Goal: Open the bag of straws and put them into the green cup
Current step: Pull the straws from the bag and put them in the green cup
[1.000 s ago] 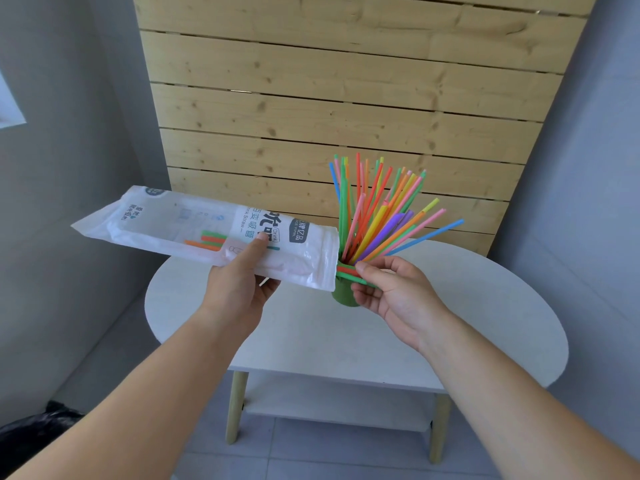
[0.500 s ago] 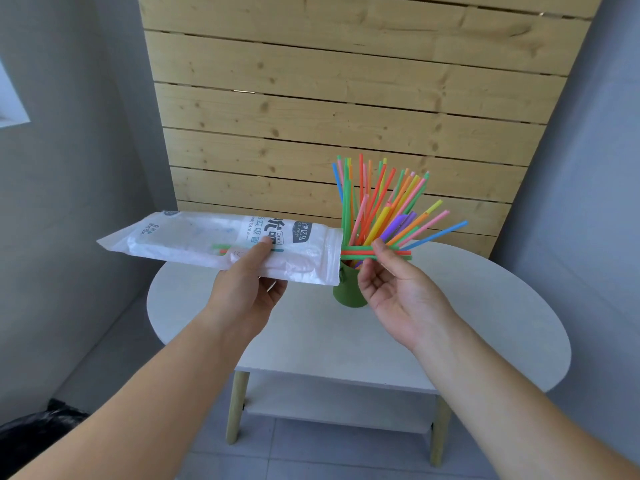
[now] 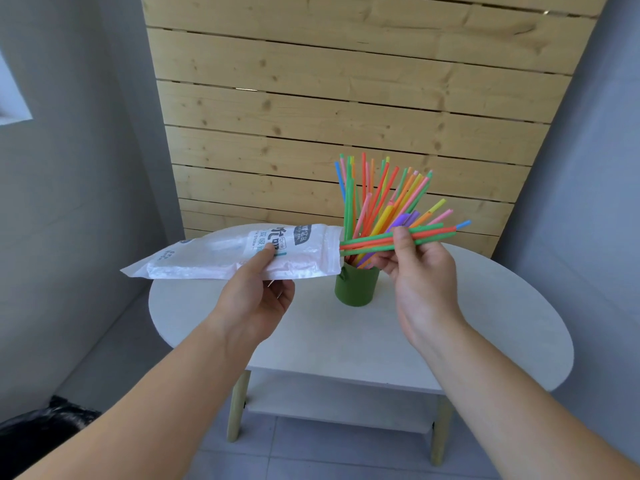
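The white plastic straw bag (image 3: 214,256) lies almost level in the air, its open mouth facing right; my left hand (image 3: 258,292) grips it from below with the thumb on top. My right hand (image 3: 415,268) pinches three straws (image 3: 433,233), two green and one orange-red, held level, their left ends just outside the bag's mouth. Behind them the green cup (image 3: 355,287) stands on the white table (image 3: 485,323) with several colourful straws (image 3: 374,195) fanning upward out of it.
The oval table has wooden legs and a lower shelf (image 3: 332,400). A wooden slat panel (image 3: 346,98) rises behind it between grey walls. A black bag (image 3: 38,431) sits on the floor at the lower left.
My right hand has pulled the three straws rightward, fully out of the bag's mouth, and lifted them. The bag has tilted closer to level and looks empty now.
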`<state>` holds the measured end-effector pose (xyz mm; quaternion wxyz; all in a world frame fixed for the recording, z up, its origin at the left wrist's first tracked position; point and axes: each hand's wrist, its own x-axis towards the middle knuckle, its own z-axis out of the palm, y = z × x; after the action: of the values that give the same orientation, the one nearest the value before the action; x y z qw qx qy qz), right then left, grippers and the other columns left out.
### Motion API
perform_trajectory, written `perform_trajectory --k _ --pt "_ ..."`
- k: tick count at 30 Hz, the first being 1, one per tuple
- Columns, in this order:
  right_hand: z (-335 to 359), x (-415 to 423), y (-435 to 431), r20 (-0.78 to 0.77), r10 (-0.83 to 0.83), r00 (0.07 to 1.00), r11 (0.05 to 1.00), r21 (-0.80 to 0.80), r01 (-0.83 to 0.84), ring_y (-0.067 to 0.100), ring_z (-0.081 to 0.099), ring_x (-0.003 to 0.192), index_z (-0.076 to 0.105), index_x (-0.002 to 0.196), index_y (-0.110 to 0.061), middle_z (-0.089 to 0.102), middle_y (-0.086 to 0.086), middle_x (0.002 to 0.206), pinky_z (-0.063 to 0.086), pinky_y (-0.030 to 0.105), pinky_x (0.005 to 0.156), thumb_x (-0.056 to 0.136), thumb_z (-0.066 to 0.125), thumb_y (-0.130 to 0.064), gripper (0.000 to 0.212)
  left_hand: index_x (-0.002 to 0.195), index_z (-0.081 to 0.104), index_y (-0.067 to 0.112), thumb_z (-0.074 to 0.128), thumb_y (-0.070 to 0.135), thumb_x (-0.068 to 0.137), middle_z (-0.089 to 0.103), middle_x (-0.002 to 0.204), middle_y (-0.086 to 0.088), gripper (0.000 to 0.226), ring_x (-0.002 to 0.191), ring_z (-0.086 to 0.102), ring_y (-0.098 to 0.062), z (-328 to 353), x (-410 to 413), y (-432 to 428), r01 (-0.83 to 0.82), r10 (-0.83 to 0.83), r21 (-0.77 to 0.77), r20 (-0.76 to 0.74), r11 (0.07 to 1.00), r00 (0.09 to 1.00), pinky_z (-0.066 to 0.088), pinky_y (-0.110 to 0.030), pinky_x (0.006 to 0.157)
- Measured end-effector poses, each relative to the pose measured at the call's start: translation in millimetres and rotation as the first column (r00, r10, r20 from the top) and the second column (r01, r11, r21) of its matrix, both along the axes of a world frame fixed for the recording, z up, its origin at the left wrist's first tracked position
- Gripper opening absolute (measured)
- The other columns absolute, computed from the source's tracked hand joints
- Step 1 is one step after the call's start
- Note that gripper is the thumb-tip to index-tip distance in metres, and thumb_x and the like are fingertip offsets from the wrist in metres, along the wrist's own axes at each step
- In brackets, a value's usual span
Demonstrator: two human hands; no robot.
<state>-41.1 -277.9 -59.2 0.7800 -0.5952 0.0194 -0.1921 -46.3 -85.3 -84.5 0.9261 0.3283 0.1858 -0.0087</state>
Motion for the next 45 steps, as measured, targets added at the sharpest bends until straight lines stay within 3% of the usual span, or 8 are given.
perform_trajectory --k 6,12,16,22,30,34,40,45 --pt "14 8 -27 0.06 -0.018 0.998 0.999 0.046 0.015 0.016 0.07 0.068 0.065 0.088 -0.01 0.071 0.012 0.089 0.058 0.028 0.068 0.103 0.055 -0.017 0.019 0.1 0.071 0.014 0.074 0.016 0.094 0.079 0.08 0.0 0.007 0.06 0.071 -0.011 -1 2 5 -0.043 0.043 -0.002 -0.02 0.999 0.999 0.056 -0.02 0.052" --pt "21 13 -52 0.179 -0.17 0.969 0.977 -0.095 0.189 0.01 0.072 0.063 0.066 0.085 -0.011 0.073 -0.007 0.068 0.061 0.03 0.068 0.101 0.06 -0.02 0.019 0.103 0.069 0.015 0.075 0.017 0.094 0.079 0.08 0.002 0.011 0.058 0.072 -0.009 -4 6 9 -0.141 0.142 0.026 -0.028 0.99 0.989 0.056 -0.02 0.053" --pt "26 13 -65 0.252 -0.259 0.932 0.922 -0.224 0.317 0.01 0.074 0.062 0.064 0.078 -0.024 0.073 -0.013 0.065 0.063 0.047 0.073 0.095 0.061 -0.033 0.02 0.105 0.07 0.016 0.076 0.018 0.093 0.077 0.087 0.002 0.014 0.057 0.071 -0.009 -7 7 13 -0.175 0.176 0.036 -0.03 0.984 0.984 0.056 -0.02 0.053" --pt "31 14 -75 0.261 -0.303 0.916 0.875 -0.305 0.376 0.019 0.077 0.065 0.06 0.074 -0.025 0.07 -0.008 0.067 0.059 0.061 0.072 0.09 0.061 -0.042 0.024 0.104 0.07 0.016 0.076 0.018 0.092 0.079 0.079 0.003 0.013 0.059 0.072 -0.009 -8 8 12 -0.167 0.168 0.043 -0.014 0.985 0.986 0.056 -0.02 0.054" --pt "27 19 -66 0.314 -0.264 0.912 0.821 -0.422 0.383 0.004 0.074 0.064 0.064 0.078 -0.023 0.072 -0.008 0.075 0.053 0.021 0.058 0.097 0.062 -0.029 0.02 0.107 0.07 0.016 0.076 0.018 0.092 0.078 0.082 0.002 0.016 0.061 0.072 -0.01 -8 7 12 -0.152 0.153 0.054 -0.005 0.987 0.988 0.055 -0.021 0.053" --pt "21 21 -56 0.291 -0.192 0.937 0.793 -0.517 0.323 0.0 0.072 0.063 0.065 0.079 -0.02 0.069 -0.015 0.066 0.047 0.014 0.053 0.096 0.065 -0.029 0.02 0.108 0.07 0.015 0.076 0.017 0.093 0.078 0.089 0.0 0.016 0.062 0.072 -0.011 -8 6 12 -0.143 0.143 0.054 -0.002 0.988 0.99 0.056 -0.021 0.054" --pt "12 24 -42 0.275 -0.146 0.95 0.727 -0.622 0.291 0.033 0.074 0.074 0.065 0.074 -0.012 0.074 0.008 0.072 0.057 0.047 0.065 0.092 0.067 -0.036 0.03 0.108 0.07 0.015 0.075 0.016 0.093 0.08 0.082 0.002 0.016 0.062 0.073 -0.01 -8 6 11 -0.133 0.133 0.054 0.001 0.99 0.991 0.056 -0.021 0.054" --pt "6 32 -38 0.215 -0.164 0.963 0.729 -0.631 0.265 0.029 0.074 0.072 0.067 0.073 -0.014 0.075 0.003 0.072 0.058 0.05 0.067 0.092 0.067 -0.038 0.031 0.104 0.071 0.016 0.077 0.017 0.092 0.078 0.085 0.001 0.014 0.068 0.071 -0.013 -10 8 14 -0.138 0.139 0.062 -0.011 0.989 0.99 0.056 -0.022 0.055"
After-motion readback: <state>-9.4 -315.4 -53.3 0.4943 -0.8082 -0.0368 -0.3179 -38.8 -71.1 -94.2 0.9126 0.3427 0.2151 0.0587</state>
